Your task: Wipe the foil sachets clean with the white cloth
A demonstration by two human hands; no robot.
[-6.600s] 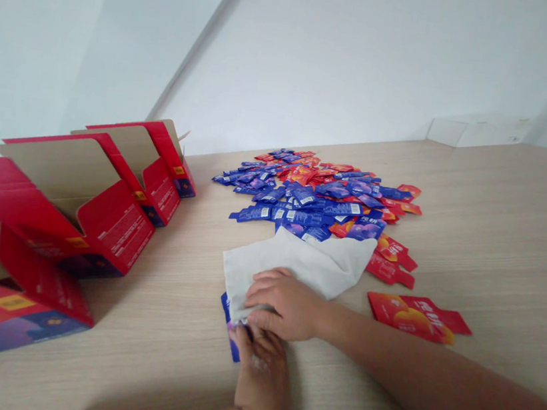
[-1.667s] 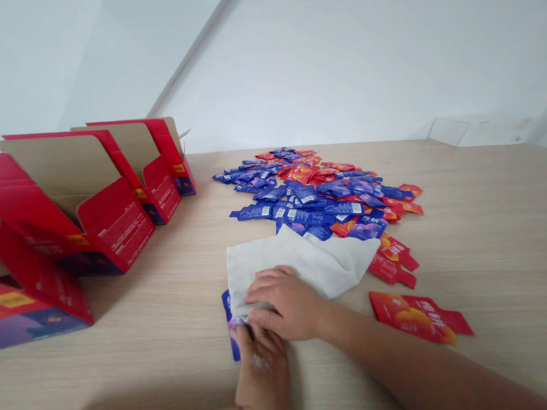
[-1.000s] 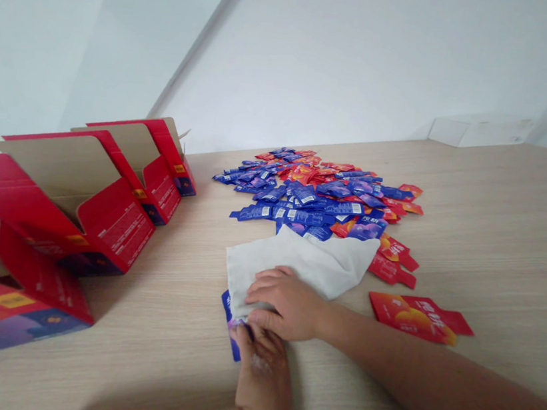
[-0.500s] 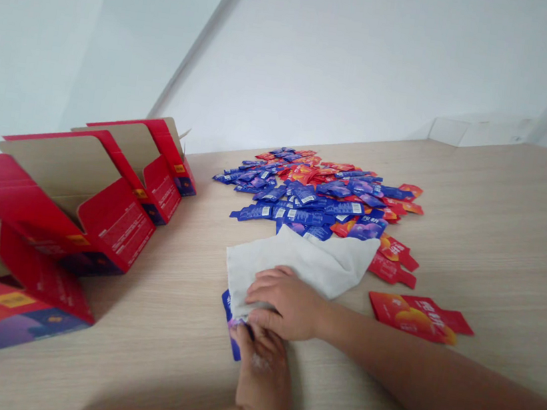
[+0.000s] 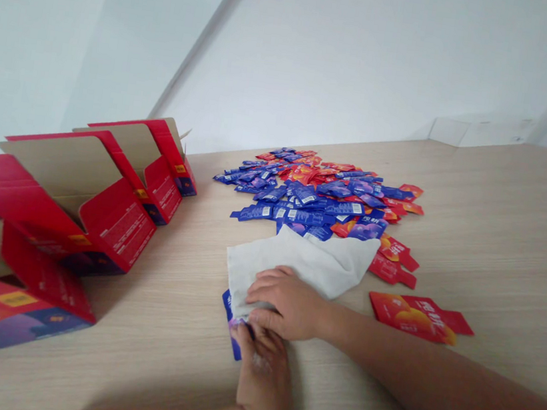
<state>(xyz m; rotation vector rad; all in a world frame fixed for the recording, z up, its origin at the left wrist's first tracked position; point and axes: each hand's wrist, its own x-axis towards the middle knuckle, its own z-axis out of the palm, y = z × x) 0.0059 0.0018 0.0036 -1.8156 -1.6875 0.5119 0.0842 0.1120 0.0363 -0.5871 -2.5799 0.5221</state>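
A blue sachet [image 5: 236, 347] lies flat on the table, partly covered by a pale grey-white cloth [image 5: 311, 257]. My left hand [image 5: 261, 355] grips the sachet's near side with curled fingers, and some of the fingertips are hidden. Resting on the cloth, my right hand [image 5: 288, 304] holds it down over the sachet with its fingers slightly bent, right against my left hand. A single red sachet with orange fruit printed on it [image 5: 415, 316] lies right of the cloth, beyond my right forearm.
Behind the cloth spreads a heap of blue and red sachets [image 5: 315, 194]. Several open red cardboard boxes stand in a row at the left, the nearest box [image 5: 11, 318] close to the front. A white box-like object [image 5: 479, 131] sits by the wall at the back right.
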